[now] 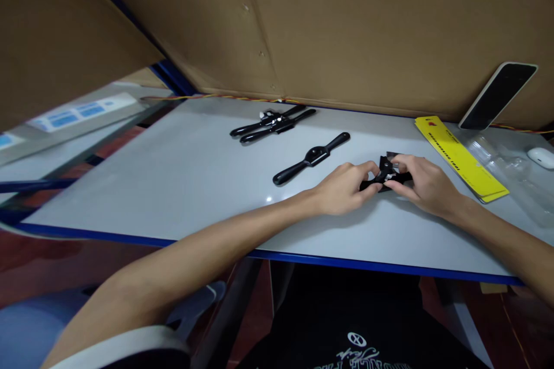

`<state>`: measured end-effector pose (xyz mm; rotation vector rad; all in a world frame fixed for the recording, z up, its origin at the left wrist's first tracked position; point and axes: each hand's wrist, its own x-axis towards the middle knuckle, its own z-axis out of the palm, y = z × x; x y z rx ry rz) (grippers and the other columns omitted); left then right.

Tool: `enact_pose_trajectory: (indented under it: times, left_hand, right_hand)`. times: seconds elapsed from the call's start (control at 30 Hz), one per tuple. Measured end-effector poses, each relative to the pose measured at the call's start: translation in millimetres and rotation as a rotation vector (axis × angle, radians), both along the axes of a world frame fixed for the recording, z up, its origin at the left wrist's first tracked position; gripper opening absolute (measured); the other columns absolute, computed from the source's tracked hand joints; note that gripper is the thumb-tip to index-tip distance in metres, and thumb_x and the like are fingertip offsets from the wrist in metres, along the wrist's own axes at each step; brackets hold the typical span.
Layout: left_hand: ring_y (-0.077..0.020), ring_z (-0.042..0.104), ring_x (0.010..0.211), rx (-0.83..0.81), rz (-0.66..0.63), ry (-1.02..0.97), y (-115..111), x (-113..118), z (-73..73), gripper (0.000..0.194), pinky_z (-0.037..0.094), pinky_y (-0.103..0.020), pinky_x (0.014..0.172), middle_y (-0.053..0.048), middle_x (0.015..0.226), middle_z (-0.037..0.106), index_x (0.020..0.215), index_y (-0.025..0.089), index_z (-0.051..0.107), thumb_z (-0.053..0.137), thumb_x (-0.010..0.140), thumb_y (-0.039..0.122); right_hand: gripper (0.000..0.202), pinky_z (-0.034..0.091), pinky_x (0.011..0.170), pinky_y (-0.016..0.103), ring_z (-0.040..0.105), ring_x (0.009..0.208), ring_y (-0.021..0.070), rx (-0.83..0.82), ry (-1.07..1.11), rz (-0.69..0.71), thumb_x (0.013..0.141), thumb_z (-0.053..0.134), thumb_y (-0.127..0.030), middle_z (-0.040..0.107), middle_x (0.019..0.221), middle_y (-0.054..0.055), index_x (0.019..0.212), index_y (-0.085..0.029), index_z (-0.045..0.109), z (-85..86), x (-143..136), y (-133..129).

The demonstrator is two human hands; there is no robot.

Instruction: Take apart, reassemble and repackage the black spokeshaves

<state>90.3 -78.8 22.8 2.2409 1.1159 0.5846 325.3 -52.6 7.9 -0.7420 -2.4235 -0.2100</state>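
Note:
On the right half of the white table, my left hand pinches the left side of a black spokeshave-like tool. My right hand grips its other side, fingertips near a small silvery part at the tool's middle. A dark flat piece shows just behind the tool; its exact shape is unclear. To the left of my hands lies a similar black tool body with two handles. Farther back, two more black tools with silvery screws rest side by side.
A yellow printed card lies right of my hands, beside clear plastic packaging. A phone leans on the cardboard wall behind. At the right edge sits a white earphone case. The table's blue edge runs in front.

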Motion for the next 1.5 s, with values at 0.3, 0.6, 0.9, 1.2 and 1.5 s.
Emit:
enact_pose_trajectory:
  times: [0.3,0.6,0.9,1.2,1.5]
  left_hand:
    - [-0.0153,0.044,0.051,0.187,-0.046,0.176,6,-5,-6.9,0.029,0.031,-0.031,0.055,0.000,0.063,0.058,0.106,0.015,0.059,0.041,0.099,0.036]
    - [-0.0166,0.049,0.049,0.486,-0.017,0.361,-4,1,-9.6,0.033,0.028,-0.033,0.051,-0.004,0.063,0.063,0.101,0.018,0.061,0.033,0.103,0.036]
    - [-0.0155,0.050,0.049,0.484,-0.036,0.433,-9,3,-6.3,0.030,0.026,-0.032,0.053,-0.005,0.066,0.066,0.100,0.018,0.061,0.034,0.105,0.032]
    - [-0.0130,0.041,0.051,0.131,-0.079,0.088,-4,0,1.4,0.028,0.030,-0.029,0.055,0.003,0.057,0.048,0.080,0.020,0.054,0.040,0.098,0.036]
    - [-0.0113,0.035,0.051,-0.005,-0.075,-0.076,-7,4,0.4,0.023,0.029,-0.026,0.054,0.005,0.054,0.040,0.070,0.021,0.046,0.040,0.089,0.033]
  right_hand:
    - [0.017,0.052,0.066,0.038,0.066,0.075,0.0233,0.016,0.059,0.011,0.094,0.064,-0.038,0.071,0.085,0.006,0.100,-0.023,0.058,-3.8,3,0]
    - [0.017,0.048,0.070,0.041,0.063,0.078,0.0240,0.093,0.024,0.080,0.091,0.070,-0.036,0.070,0.082,0.006,0.083,-0.026,0.059,-2.2,10,6]
    - [0.015,0.041,0.068,0.038,0.056,0.078,0.0221,0.189,-0.058,0.118,0.095,0.066,-0.036,0.065,0.084,0.006,0.085,-0.025,0.063,-0.5,11,5]
    - [0.032,0.037,0.066,0.035,0.048,0.071,0.0199,0.260,-0.118,0.040,0.101,0.056,-0.038,0.059,0.079,0.006,0.073,-0.024,0.062,-1.3,5,0]
    - [0.035,0.036,0.061,0.031,0.043,0.065,0.0165,0.356,-0.085,-0.035,0.101,0.053,-0.035,0.056,0.079,0.004,0.069,-0.022,0.061,2.4,-3,-11]
